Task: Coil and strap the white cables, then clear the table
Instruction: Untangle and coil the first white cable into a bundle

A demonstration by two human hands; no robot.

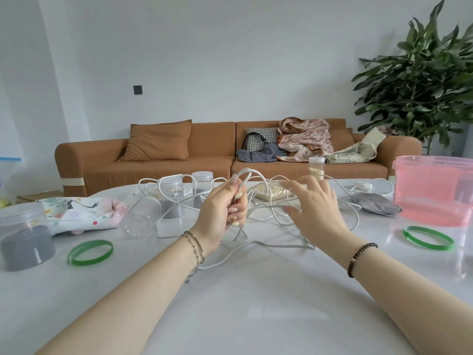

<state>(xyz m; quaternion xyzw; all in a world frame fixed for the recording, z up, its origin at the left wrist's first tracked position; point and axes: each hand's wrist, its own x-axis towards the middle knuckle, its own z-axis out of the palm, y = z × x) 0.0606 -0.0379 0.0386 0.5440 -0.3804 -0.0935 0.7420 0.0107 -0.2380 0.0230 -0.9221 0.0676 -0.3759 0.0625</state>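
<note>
A person's left hand (221, 213) grips a raised loop of white cable (258, 242), the rest tangled across the white table (243, 303). The right hand (314, 203) hovers open, fingers spread, possibly brushing the tangle.

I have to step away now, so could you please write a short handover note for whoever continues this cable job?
Left hand grips a few gathered loops of the white cable, raised above the table. Right hand is open, fingers spread over the loose tangle.
Done: only those few loops; nothing strapped.
Left: finish coiling, strap it, then clear the table. Left green band and right green band lie unused, possibly the straps.
</note>
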